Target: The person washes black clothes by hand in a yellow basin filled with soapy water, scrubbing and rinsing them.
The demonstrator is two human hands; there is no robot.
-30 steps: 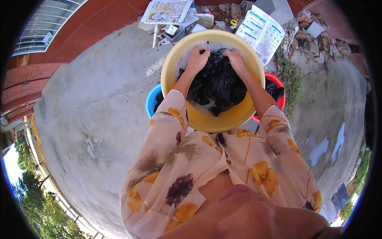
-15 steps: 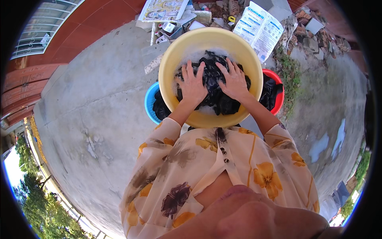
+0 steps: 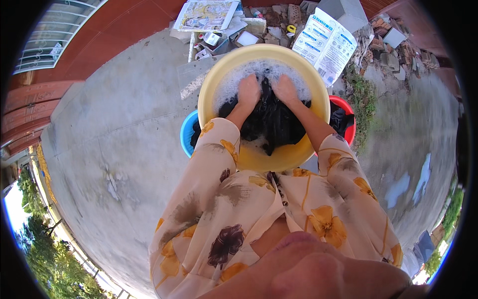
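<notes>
A large yellow basin (image 3: 318, 107) holds foamy water and wet black cloth (image 3: 271, 119). White suds (image 3: 225, 88) gather along the basin's far side. My left hand (image 3: 249, 89) is closed on the cloth, left of the middle, its fingertips buried in foam and fabric. Level with it on the right, my right hand (image 3: 285, 88) also grips the cloth with curled, partly hidden fingers. A ridge of black fabric rises between the two hands.
A blue basket (image 3: 185, 133) and a red basket (image 3: 350, 115), both with dark cloth, stand partly under the basin's sides. Beyond it lie a white printed packet (image 3: 326, 45), a patterned bag (image 3: 206, 15), a yellow tape roll (image 3: 291, 29) and brick rubble (image 3: 393, 47).
Both hands have gone from spread fingers on the cloth to closed grips, farther from me. The cloth has bunched and shifted, and more foam shows at the far side.
</notes>
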